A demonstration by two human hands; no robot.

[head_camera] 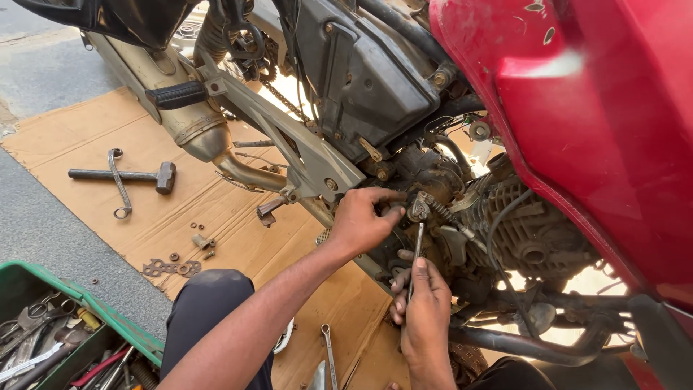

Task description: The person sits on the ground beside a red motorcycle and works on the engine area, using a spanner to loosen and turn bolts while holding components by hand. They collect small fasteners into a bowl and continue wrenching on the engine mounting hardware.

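Item: slim metal tool (416,253), a thin shaft standing near upright, its tip at a small metal fitting (420,207) on the side of the motorcycle engine (520,231). The lower end sits inside the right hand (422,310); the upper end meets the fitting just beside the left hand (364,220).

Right hand: fingers curled shut around the tool's lower shaft, thumb laid along it and pointing up. The forearm rises from the bottom edge of the view, wrist straight.

Left hand: fingers bent, tips pressed against the fitting and the engine casing next to it, thumb tucked below. Whether it pinches the fitting or only steadies it cannot be told. The arm reaches in from lower left, extended across a dark-clad knee (209,303).

Surroundings:
- 1 red fuel tank (599,130) overhead at right.
- 1 exhaust pipe (166,94) and drive chain (285,97) at upper left.
- 1 cardboard sheet (86,137) under the machine, carrying 1 hammer (126,175), 1 S-shaped spanner (118,184) across its handle, and loose washers (173,266).
- 1 spanner (328,354) near the knee.
- 1 green toolbox (29,278) at lower left, filled with tools.
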